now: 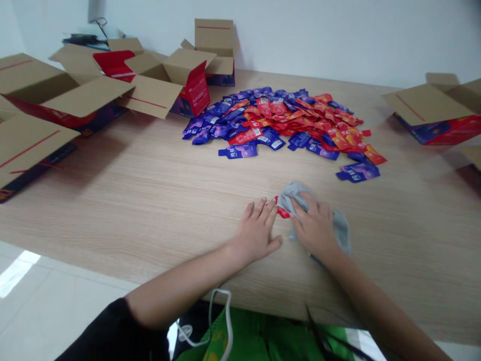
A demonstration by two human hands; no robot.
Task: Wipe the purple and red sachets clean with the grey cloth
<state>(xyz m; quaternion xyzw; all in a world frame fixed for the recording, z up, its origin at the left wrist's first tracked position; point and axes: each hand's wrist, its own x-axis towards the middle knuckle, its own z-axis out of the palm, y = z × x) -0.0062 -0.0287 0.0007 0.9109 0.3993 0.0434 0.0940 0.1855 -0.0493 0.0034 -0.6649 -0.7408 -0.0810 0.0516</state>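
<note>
Near the table's front, my left hand point(259, 228) lies flat with its fingers stretched out, the fingertips at the edge of a red sachet point(282, 212). My right hand point(315, 225) presses a grey-blue cloth point(295, 193) onto that sachet, its fingers closed over the fabric. Most of the sachet is hidden under the cloth, and a loose end of cloth hangs out beside my right wrist. Farther back lies a wide pile of purple sachets point(225, 123) and red-orange sachets point(296, 120). One purple sachet point(358, 171) sits apart at the pile's right front.
Several open cardboard boxes point(90, 95) stand along the left side, flaps spread over the wooden table point(150, 190). Another open box point(432, 110) is at the right, with a part of one more at the right edge. A white wall point(319, 40) rises behind.
</note>
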